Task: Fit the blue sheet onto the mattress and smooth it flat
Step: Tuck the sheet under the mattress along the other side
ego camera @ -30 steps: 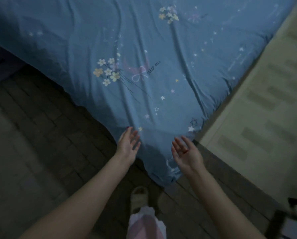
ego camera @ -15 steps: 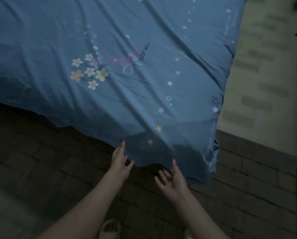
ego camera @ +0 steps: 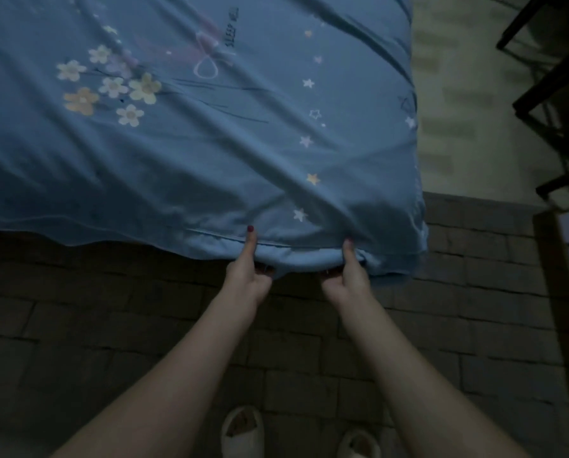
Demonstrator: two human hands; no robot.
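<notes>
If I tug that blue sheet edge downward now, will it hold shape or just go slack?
Probably slack: the blue sheet lies in soft creases and its edge sags in waves. It likely bunches where the left hand and right hand pinch it. It looks thin and light, so it should follow the pull easily.

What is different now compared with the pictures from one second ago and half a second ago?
Both hands went forward to the near edge of the blue sheet and took hold of it. The left hand and the right hand, open and off the cloth before, now grip the hem beside the corner, thumbs on top and fingers curled beneath. The sheet remains spread over the mattress with its wrinkles.
</notes>
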